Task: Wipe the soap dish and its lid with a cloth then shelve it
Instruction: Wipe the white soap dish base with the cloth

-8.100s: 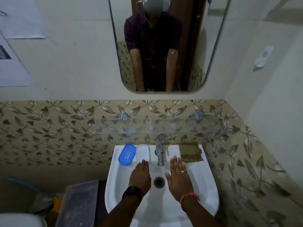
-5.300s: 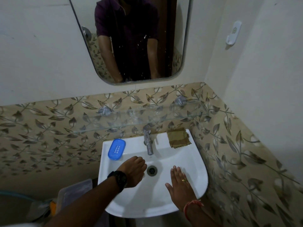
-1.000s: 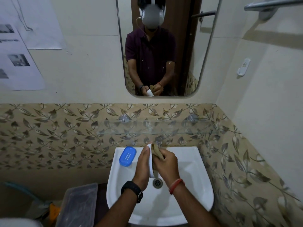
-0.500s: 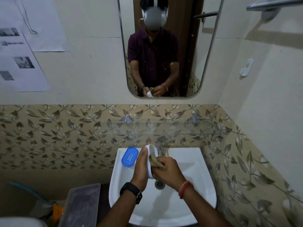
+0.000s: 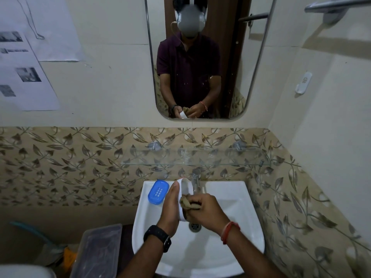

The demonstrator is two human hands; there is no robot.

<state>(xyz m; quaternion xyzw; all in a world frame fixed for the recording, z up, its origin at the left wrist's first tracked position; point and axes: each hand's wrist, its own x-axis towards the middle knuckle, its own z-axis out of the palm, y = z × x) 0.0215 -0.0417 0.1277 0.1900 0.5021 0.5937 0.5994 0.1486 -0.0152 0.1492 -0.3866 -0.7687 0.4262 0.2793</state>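
Observation:
Over the white washbasin [image 5: 236,199], my left hand [image 5: 170,207] grips a white soap dish part [image 5: 186,187], held on edge with its hollow side facing right. Whether it is the lid or the base I cannot tell. My right hand [image 5: 206,211] holds a bunched brown cloth [image 5: 187,203] pressed into the lower half of that white part. The blue perforated soap dish part [image 5: 158,191] lies flat on the basin's back left rim. A glass shelf [image 5: 196,159] runs along the tiled wall just above the tap [image 5: 195,176].
A mirror [image 5: 202,57] hangs above the shelf. Papers are stuck on the wall at the left. A clear plastic box [image 5: 96,251] stands left of the basin. The tiled side wall is close on the right, with a white hook [image 5: 303,84] and a metal rail [image 5: 337,6] higher up.
My right hand with the cloth has slid down the white part from its upper end to its lower half. The left hand keeps holding it; the view has shifted slightly.

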